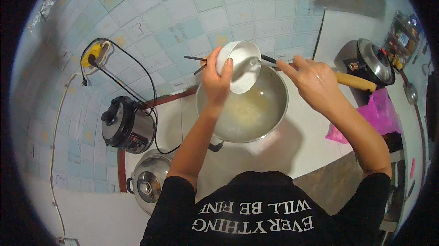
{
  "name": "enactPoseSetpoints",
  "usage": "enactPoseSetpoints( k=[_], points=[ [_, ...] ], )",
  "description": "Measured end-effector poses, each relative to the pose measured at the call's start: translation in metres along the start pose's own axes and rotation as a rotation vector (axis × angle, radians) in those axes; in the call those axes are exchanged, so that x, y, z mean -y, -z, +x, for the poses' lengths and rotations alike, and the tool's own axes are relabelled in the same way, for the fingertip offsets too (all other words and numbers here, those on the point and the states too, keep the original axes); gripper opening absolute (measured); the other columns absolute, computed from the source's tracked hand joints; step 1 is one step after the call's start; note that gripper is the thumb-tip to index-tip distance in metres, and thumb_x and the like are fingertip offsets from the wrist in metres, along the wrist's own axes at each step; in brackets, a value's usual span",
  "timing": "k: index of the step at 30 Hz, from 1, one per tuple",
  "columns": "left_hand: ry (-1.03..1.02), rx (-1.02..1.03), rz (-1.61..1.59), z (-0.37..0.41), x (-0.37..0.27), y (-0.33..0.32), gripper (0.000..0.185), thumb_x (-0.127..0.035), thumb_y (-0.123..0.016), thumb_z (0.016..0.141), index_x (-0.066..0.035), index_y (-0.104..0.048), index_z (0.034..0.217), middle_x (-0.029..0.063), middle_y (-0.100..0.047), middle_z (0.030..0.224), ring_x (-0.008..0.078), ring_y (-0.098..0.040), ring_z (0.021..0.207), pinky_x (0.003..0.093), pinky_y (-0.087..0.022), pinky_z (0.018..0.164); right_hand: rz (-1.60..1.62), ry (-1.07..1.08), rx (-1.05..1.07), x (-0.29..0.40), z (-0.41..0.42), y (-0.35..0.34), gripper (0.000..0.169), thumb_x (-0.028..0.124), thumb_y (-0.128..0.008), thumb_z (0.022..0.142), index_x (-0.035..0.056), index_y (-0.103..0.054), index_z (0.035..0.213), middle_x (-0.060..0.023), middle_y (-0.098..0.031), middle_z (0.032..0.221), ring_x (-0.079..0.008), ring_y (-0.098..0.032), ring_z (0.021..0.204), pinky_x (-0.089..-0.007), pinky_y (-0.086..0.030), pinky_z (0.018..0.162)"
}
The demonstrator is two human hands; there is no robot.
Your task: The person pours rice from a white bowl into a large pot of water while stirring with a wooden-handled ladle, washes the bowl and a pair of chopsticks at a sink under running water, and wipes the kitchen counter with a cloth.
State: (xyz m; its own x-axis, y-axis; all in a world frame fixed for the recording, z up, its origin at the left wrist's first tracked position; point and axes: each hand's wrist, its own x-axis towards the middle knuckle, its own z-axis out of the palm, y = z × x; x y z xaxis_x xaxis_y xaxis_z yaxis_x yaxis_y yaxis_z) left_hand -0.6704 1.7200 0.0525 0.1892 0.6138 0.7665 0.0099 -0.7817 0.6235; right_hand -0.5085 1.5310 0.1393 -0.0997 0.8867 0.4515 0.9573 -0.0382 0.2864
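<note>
My left hand (218, 78) grips a white bowl (245, 86), tilted on its side over a large metal pot (281, 119). Chopsticks (194, 58) stick out to the left behind that hand; what holds them is hidden. With my right hand (313, 80) I hold a metal spoon (267, 62), its tip inside the bowl's mouth. Cloudy liquid fills the pot's lower part, with a pale yellow mass (248, 110) below the bowl. A dark rod-like handle (268, 59) shows between the bowl and my right hand.
An electric pressure cooker (144, 129) stands left, its black cord running up to a yellow socket (97, 54). Below it is a glass-and-metal lid (145, 182). At right are a lidded pot (377, 62), a wooden handle (356, 81) and a pink plastic bag (380, 114). The tiled wall rises behind.
</note>
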Motion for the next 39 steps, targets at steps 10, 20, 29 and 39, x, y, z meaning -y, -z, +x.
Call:
enactPoseSetpoints(
  k=[10,20,29,39],
  points=[
    [0.027,0.003,0.1,0.0,0.005,0.003,0.043,-0.024,-0.064,0.079,-0.002,-0.055,0.114,0.0171,-0.058,0.103,0.0311,-0.053,0.097,0.038,-0.043,0.084,-0.055,0.055,0.001,0.001,-0.001,-0.014,0.037,0.009,-0.055,0.075,0.0099,-0.055,0.112,-0.0064,-0.054,0.08,-0.0203,-0.06,0.066,-0.0335,-0.05,0.054],
    [-0.028,-0.009,0.208,0.001,0.015,0.004,0.045,-0.027,-0.067,0.077,-0.004,-0.057,0.113,0.0194,-0.056,0.101,0.0327,-0.055,0.093,0.039,-0.045,0.08,-0.097,0.023,0.014,0.003,-0.023,-0.029,0.051,0.007,-0.057,0.072,0.0129,-0.05,0.122,-0.0056,-0.049,0.08,-0.0195,-0.057,0.067,-0.0329,-0.048,0.054],
    [-0.006,0.007,0.296,-0.005,0.012,-0.002,0.045,-0.031,-0.068,0.075,-0.007,-0.058,0.112,0.0187,-0.055,0.101,0.0335,-0.056,0.091,0.0407,-0.047,0.077,-0.1,0.043,-0.023,0.013,-0.023,-0.045,0.044,0.008,-0.056,0.073,0.0116,-0.054,0.117,-0.0062,-0.05,0.077,-0.0194,-0.057,0.064,-0.0326,-0.048,0.05],
    [0.049,0.052,0.31,-0.01,0.016,0.007,0.04,-0.024,-0.063,0.08,-0.004,-0.056,0.114,0.0187,-0.059,0.103,0.0329,-0.055,0.096,0.0389,-0.043,0.084,0.004,-0.005,-0.146,0.009,-0.012,-0.054,0.045,0.005,-0.056,0.071,0.0127,-0.055,0.116,-0.0072,-0.051,0.077,-0.021,-0.058,0.065,-0.0334,-0.047,0.051]
  ],
)
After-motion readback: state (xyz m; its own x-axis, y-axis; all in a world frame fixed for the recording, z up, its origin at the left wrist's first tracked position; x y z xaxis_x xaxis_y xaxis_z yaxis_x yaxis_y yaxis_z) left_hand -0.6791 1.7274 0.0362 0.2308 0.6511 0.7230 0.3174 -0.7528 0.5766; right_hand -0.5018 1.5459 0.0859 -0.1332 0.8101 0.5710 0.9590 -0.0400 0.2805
